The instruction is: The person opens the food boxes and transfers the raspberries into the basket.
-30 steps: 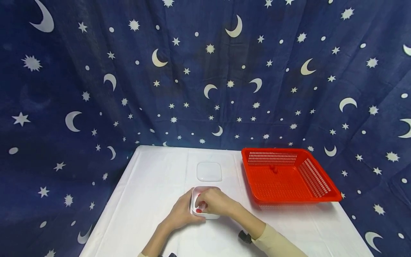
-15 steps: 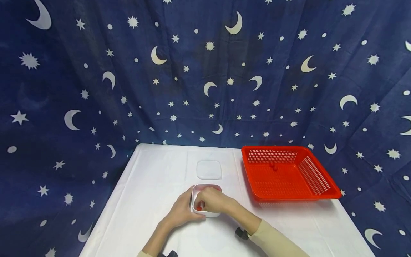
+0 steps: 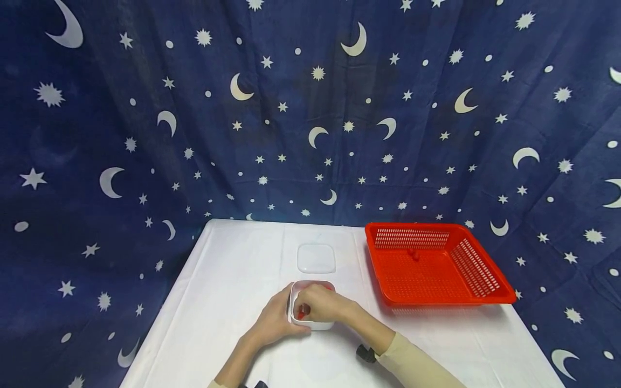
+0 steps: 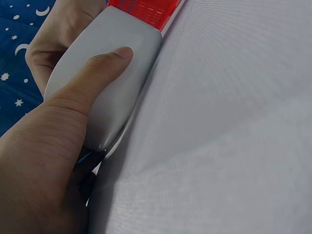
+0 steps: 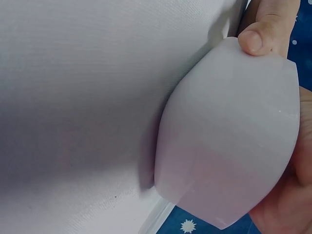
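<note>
A white square plastic container (image 3: 317,326) stands on the white-covered table in the head view. My left hand (image 3: 274,319) holds its left side, the thumb lying along the near wall, as the left wrist view also shows. Over the open top, my right hand (image 3: 321,303) reaches inside with curled fingers, which pinch a small red piece (image 3: 302,314). More red shows at the container's far right, behind the hand. In the right wrist view the container's wall (image 5: 224,131) hides the right fingertips and the contents.
A translucent square lid (image 3: 316,258) lies just beyond the container. To the right stands a red perforated basket (image 3: 436,300) with a few small red pieces (image 3: 413,254) in it. A dark blue star-and-moon curtain (image 3: 291,108) hangs behind the table.
My right fingers have shifted slightly inside the container and closed on a red piece that lay beside them. The left hand keeps its hold; the container, lid and basket stay put.
</note>
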Available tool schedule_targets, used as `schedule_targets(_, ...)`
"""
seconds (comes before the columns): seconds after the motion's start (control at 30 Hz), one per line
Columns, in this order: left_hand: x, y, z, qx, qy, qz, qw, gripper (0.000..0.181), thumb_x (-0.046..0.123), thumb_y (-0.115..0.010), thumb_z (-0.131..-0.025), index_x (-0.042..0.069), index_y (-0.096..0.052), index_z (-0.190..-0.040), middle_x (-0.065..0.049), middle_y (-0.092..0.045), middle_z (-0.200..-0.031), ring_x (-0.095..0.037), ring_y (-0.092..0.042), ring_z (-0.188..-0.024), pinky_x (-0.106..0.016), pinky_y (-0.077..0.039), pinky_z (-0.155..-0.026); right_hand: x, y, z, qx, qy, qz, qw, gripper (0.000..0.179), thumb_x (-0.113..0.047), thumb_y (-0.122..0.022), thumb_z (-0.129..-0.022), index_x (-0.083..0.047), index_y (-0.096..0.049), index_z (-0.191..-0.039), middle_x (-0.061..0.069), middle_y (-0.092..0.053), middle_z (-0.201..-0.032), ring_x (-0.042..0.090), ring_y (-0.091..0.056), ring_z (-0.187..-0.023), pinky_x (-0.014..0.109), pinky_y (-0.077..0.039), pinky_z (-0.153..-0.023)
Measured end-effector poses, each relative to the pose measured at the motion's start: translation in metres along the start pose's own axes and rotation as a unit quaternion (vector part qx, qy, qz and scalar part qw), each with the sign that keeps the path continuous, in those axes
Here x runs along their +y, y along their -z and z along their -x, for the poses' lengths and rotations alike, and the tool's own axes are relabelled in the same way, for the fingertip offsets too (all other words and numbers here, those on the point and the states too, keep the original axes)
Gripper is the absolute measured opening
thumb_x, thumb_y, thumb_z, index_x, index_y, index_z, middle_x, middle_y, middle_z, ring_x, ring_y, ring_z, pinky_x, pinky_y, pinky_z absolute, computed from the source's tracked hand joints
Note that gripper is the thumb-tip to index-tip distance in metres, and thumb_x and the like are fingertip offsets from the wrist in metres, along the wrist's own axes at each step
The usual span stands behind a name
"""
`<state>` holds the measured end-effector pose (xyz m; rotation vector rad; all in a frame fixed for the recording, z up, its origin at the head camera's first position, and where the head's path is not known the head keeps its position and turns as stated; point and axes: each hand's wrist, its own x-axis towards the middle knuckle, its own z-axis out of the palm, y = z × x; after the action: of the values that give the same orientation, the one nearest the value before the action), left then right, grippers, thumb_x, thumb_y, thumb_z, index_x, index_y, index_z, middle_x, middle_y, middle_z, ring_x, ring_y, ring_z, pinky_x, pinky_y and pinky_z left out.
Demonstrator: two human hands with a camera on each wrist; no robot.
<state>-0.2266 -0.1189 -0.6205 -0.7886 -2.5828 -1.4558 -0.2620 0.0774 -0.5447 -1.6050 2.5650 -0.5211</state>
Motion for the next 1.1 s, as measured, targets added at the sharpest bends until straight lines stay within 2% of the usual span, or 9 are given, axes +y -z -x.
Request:
schedule_targets(0.2, 0.000, -0.001, 0.001, -0.004, 0.001, 0.004, 1.0000, 0.100, 0.053, -0.095, -0.069, 0.037, -0.040, -0.151, 0.019, -0.059, -0.138, -0.007, -0.061, -0.122, -0.038, -0.054, -0.103, 0.002, -0.003, 0.000, 0.008, -0.006, -0.004, 0.9999, 0.016, -0.009, -0.086, -0.082, -0.022, -0.080, -0.088, -0.017, -0.068, -0.075, -0.007, -0.054, -0.068, 0.004, -0.042, -0.066)
schedule_targets(0.3, 0.001, 0.000, 0.003, -0.010, -0.008, 0.006, 0.9999, 0.099, 0.052, -0.094, -0.072, 0.035, -0.038, -0.152, 0.017, -0.058, -0.140, -0.010, -0.060, -0.124, -0.041, -0.053, -0.105, 0.003, -0.003, 0.000, 0.012, -0.009, -0.004, 0.9999, 0.014, -0.012, -0.088, -0.082, -0.022, -0.081, -0.089, -0.017, -0.067, -0.074, -0.007, -0.053, -0.068, 0.004, -0.042, -0.065)
schedule_targets(0.53, 0.003, 0.000, 0.005, -0.020, -0.011, 0.022, 0.9995, 0.103, 0.050, -0.093, -0.074, 0.034, -0.034, -0.156, 0.014, -0.054, -0.147, -0.013, -0.058, -0.131, -0.046, -0.050, -0.110, 0.001, 0.001, 0.000, 0.014, -0.059, 0.005, 0.9981, 0.017, -0.023, -0.090, -0.080, -0.030, -0.081, -0.091, -0.022, -0.064, -0.075, -0.008, -0.052, -0.069, 0.010, -0.044, -0.063)
schedule_targets(0.63, 0.004, 0.000, 0.006, -0.022, -0.005, 0.025, 0.9994, 0.102, 0.049, -0.094, -0.073, 0.035, -0.035, -0.155, 0.016, -0.054, -0.147, -0.012, -0.057, -0.132, -0.045, -0.050, -0.111, 0.001, 0.004, 0.000, 0.016, -0.069, -0.014, 0.9974, 0.018, -0.019, -0.089, -0.080, -0.028, -0.081, -0.093, -0.021, -0.064, -0.078, -0.006, -0.054, -0.070, 0.011, -0.047, -0.062)
schedule_targets(0.77, 0.004, 0.001, 0.005, -0.022, 0.004, 0.023, 0.9995, 0.102, 0.050, -0.094, -0.072, 0.037, -0.035, -0.155, 0.018, -0.053, -0.147, -0.009, -0.054, -0.134, -0.044, -0.049, -0.112, 0.003, 0.011, 0.000, 0.023, -0.050, -0.047, 0.9973, 0.017, -0.012, -0.086, -0.082, -0.020, -0.080, -0.095, -0.014, -0.067, -0.082, -0.003, -0.058, -0.070, 0.008, -0.049, -0.064)
schedule_targets(0.87, 0.005, 0.002, 0.005, -0.022, 0.005, 0.017, 0.9996, 0.105, 0.051, -0.094, -0.072, 0.037, -0.033, -0.156, 0.019, -0.051, -0.149, -0.010, -0.052, -0.137, -0.046, -0.047, -0.114, 0.005, 0.019, 0.000, 0.032, -0.043, -0.062, 0.9967, 0.018, -0.009, -0.086, -0.082, -0.018, -0.078, -0.095, -0.015, -0.068, -0.082, -0.002, -0.059, -0.071, 0.008, -0.050, -0.066)
schedule_targets(1.1, 0.005, 0.002, 0.006, -0.014, 0.006, -0.005, 0.9999, 0.111, 0.056, -0.093, -0.071, 0.035, -0.029, -0.160, 0.014, -0.051, -0.151, -0.014, -0.053, -0.136, -0.051, -0.048, -0.111, 0.006, 0.036, 0.004, 0.042, -0.102, -0.124, 0.9862, 0.015, -0.010, -0.084, -0.087, -0.016, -0.081, -0.100, -0.015, -0.067, -0.081, -0.002, -0.061, -0.062, 0.016, -0.056, -0.058)
